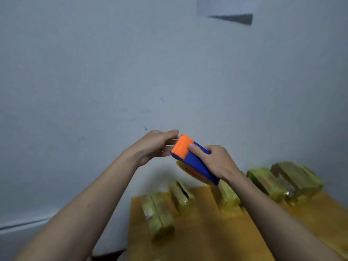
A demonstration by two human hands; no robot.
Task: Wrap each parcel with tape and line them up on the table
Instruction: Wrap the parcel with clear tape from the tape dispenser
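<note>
Right hand (216,162) grips raised tape dispenser (192,159); left hand (152,147) pinches its front.

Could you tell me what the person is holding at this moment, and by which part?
The right hand grips the tape dispenser by its blue body; the left hand fingers its orange front end.

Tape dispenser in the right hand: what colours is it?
Blue body with an orange front cap, seen in the head view: tape dispenser, right hand.
</note>
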